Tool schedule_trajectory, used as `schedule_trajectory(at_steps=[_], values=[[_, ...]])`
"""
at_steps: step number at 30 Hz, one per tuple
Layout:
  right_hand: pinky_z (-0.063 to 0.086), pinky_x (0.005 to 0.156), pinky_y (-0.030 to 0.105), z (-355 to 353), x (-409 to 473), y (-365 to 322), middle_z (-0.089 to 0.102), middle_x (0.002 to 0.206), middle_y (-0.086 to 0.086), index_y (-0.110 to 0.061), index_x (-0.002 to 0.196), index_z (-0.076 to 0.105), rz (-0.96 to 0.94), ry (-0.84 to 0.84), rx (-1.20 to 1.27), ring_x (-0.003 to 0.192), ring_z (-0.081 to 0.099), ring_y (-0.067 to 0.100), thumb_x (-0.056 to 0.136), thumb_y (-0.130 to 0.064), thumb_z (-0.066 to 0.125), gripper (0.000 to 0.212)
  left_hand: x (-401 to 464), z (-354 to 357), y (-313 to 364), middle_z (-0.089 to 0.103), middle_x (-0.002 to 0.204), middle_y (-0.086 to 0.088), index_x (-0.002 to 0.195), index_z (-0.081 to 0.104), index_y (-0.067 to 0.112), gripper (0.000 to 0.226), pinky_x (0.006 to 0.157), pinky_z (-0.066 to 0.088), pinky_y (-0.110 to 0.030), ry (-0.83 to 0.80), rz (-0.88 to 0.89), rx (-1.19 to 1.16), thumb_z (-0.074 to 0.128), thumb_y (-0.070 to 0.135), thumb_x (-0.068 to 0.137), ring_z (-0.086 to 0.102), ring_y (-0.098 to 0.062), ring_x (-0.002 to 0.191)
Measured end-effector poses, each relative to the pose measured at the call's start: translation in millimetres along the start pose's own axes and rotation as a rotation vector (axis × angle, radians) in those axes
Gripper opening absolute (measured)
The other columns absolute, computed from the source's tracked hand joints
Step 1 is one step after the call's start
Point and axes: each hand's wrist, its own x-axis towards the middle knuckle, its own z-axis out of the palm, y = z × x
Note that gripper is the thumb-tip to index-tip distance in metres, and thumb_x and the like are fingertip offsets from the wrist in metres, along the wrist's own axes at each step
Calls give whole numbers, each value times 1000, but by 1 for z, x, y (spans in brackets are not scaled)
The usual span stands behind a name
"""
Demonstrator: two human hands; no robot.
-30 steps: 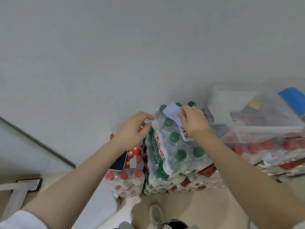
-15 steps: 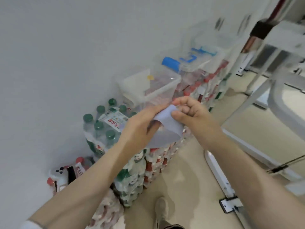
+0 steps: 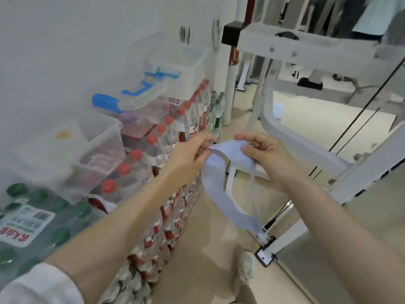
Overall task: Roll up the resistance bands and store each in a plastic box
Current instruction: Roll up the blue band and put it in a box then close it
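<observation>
Half a second ago bunched between our 2 hands, the pale lilac rubber resistance band now hangs open, pinched by our left hand and right hand, so rolling can begin.

White wall left; beige floor; white metal frame right.

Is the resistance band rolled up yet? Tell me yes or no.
No, the pale resistance band hangs in an open loop below the left hand and right hand, which pinch its top edge.
</observation>
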Motion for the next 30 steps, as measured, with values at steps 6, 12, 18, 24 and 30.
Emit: schedule_trajectory(at_steps=[6, 12, 18, 24, 30], values=[[42, 71, 32, -95, 96, 45, 63, 59, -13, -18, 95, 61, 113, -35, 24, 65, 56, 11, 81, 13, 48, 36, 104, 74, -6, 59, 101, 4, 112, 61, 4, 34, 66, 36, 3, -82, 21, -70, 38, -8, 90, 53, 12, 74], [49, 65, 30, -149, 198, 47, 65, 70, 4, -14, 93, 62, 300, -184, -5, 61, 62, 17, 86, 0, 43, 25, 218, 113, -5, 61, 105, 1, 101, 67, 8, 28, 81, 43, -4, 50, -45, -146, 45, -5, 90, 58, -9, 94], [52, 70, 34, -163, 287, 33, 65, 78, 9, -20, 95, 63, 143, -151, -126, 70, 62, 22, 97, -33, 39, 27, 296, 111, -17, 63, 97, 11, 102, 55, 30, 39, 69, 45, -7, 201, -171, -332, 46, -5, 89, 60, 8, 80], [52, 66, 17, -162, 363, 27, 66, 78, -6, -23, 85, 64, -54, -60, -104, 69, 62, -1, 88, -18, 58, 9, 361, 101, -42, 65, 107, 4, 97, 63, 12, 18, 82, 51, -17, 179, -170, -411, 55, -1, 87, 64, 2, 92], [47, 70, 20, -161, 437, 25, 60, 75, 2, -14, 74, 59, -20, -280, 152, 72, 57, 12, 75, 0, 48, 17, 399, 76, -68, 57, 118, 0, 100, 64, 15, 29, 93, 48, -24, -1, -70, -503, 51, -7, 87, 58, -8, 110]])
